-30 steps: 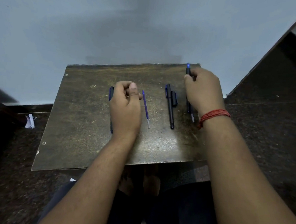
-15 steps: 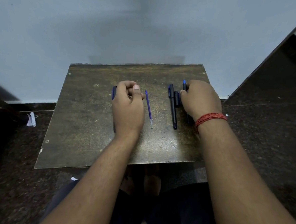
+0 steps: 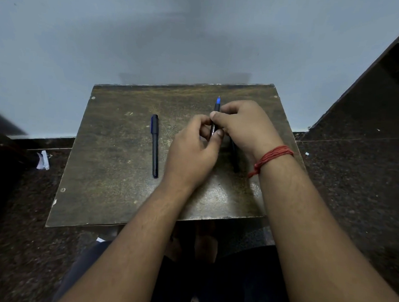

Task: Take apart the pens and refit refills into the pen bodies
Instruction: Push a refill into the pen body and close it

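- A slim black pen body with a blue tip (image 3: 215, 119) is held above the middle-right of the worn dark wooden board (image 3: 112, 187); its long axis runs near to far, blue tip pointing away from the person toward the far edge.
- The right hand (image 3: 244, 128) grasps this pen, thumb and fingers curled round the upper barrel just below the blue tip.
- The left hand (image 3: 194, 150) pinches the lower barrel between thumb and curled fingers, touching the right hand.
- A second black pen with a blue-edged clip (image 3: 155, 145) lies flat on the board's left half, well apart from the hands, long axis also near to far, clip end toward the wall.
- Another dark pen part (image 3: 235, 160) lies on the board under the right wrist, mostly hidden; which way it points cannot be told.
- A red thread band (image 3: 273, 157) circles the right wrist.
- Bare board shows between the lying pen and the left edge, and along the near edge in front of the forearms.
- The board's far edge stands close to the pale grey wall (image 3: 153, 43).
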{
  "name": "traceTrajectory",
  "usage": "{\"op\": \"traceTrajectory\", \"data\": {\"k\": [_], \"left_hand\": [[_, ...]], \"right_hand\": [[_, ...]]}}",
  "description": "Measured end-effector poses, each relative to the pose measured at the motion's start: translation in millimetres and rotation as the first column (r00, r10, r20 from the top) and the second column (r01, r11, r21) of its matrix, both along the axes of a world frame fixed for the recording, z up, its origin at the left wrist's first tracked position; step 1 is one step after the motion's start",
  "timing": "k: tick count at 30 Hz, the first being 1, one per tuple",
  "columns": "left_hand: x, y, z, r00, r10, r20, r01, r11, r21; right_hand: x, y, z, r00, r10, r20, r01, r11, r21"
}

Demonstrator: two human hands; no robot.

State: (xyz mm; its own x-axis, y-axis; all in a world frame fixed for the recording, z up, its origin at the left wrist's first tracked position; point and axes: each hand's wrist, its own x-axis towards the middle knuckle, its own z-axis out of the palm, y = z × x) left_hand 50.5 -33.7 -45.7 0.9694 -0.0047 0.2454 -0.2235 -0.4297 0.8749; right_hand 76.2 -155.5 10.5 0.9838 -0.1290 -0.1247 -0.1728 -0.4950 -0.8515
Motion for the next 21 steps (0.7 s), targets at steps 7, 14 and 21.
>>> {"op": "traceTrajectory", "data": {"k": [7,14,21], "left_hand": [[2,3,0,0.997,0.075,-0.026,-0.077,0.994,-0.079],[1,4,1,0.994,0.103,-0.028,-0.104,0.993,-0.047],[1,3,1,0.994,0.104,-0.024,-0.105,0.993,-0.046]], "right_hand": [[6,-33,-7,0.986,-0.116,0.122,0.158,0.893,-0.422],[4,-36,-20,0.998,-0.05,0.026,0.055,0.771,-0.635],[0,-26,-15,1.0,-0.024,0.004,0.02,0.708,-0.706]]}}
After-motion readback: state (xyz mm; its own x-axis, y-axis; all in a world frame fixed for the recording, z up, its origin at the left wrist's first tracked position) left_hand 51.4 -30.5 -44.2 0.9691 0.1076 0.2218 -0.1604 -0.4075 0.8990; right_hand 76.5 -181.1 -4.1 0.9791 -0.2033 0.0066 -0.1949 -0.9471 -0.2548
